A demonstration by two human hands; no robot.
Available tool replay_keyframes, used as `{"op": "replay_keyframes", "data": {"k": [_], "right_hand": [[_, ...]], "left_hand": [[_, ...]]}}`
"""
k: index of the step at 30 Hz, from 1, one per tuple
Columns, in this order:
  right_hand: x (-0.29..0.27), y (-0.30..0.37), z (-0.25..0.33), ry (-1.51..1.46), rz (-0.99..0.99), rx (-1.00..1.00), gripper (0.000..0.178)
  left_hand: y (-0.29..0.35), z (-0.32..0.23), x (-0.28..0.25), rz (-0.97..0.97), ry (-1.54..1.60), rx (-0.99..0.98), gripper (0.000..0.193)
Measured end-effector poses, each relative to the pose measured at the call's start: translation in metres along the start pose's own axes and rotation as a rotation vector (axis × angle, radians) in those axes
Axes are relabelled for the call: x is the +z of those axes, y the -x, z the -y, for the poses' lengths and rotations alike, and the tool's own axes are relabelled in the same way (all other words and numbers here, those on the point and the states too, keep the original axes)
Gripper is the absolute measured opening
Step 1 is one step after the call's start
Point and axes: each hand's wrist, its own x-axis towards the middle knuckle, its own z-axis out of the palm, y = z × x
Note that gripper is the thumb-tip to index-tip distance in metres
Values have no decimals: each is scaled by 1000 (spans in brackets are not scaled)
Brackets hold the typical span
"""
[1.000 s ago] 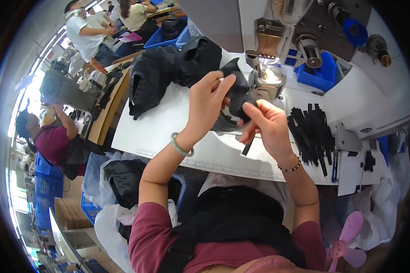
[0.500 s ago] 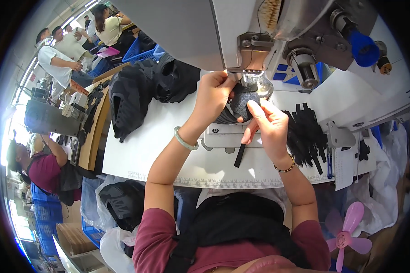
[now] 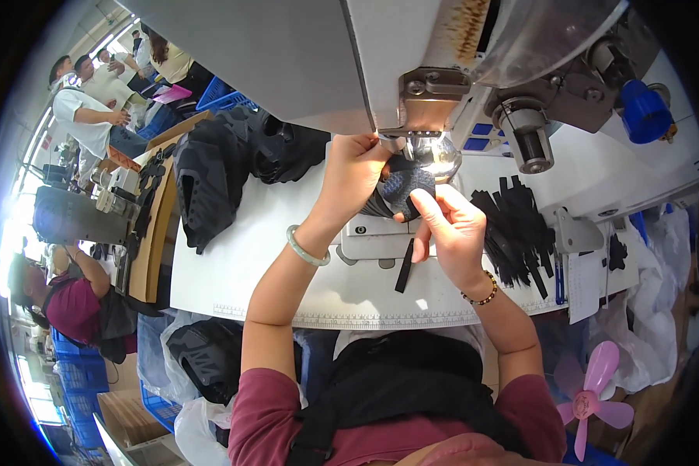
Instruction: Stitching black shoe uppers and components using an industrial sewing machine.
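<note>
A dark shoe upper (image 3: pixel 412 185) with a textured grey patch sits under the needle area of the sewing machine (image 3: pixel 435 97). My left hand (image 3: pixel 351 175) is closed on its left side, fingertips pinched up close to the needle; what lies between those tips is hidden. From the right, my right hand (image 3: pixel 457 229) pinches the edge of the same upper between thumb and fingers. A narrow black strip (image 3: pixel 405 268) hangs below, beside my right fingertips; whether they hold it or it is fixed to the upper, I cannot tell.
A heap of black strips (image 3: pixel 516 225) lies right of my right hand on the white table (image 3: pixel 287 287). More dark shoe uppers (image 3: pixel 210 171) lie at the left. A pink fan (image 3: pixel 586 404) stands lower right. Other people are at the far left.
The view has shifted slightly, so the machine looks larger and closer. Both hands keep their hold on the shoe upper, which has turned a little under the needle area.
</note>
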Motion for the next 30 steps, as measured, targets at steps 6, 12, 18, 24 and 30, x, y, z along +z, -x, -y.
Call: {"op": "replay_keyframes", "data": {"k": [6,12,18,24,30], "right_hand": [[1,2,-3,25,-34,-5,15],[-20,-1,4,104,33,106,19],[-68,30,-18,283,-93,149,15],[-54,32,-61,859,189,123,28],[-49,38,-82,882,181,123,18]], "left_hand": [[-3,5,1,-17,44,4,10],[-3,18,-2,-163,-51,243,8],[90,30,-5,-301,-814,436,14],[133,61,16,54,-985,-129,29],[153,75,31,73,-878,-188,20]]}}
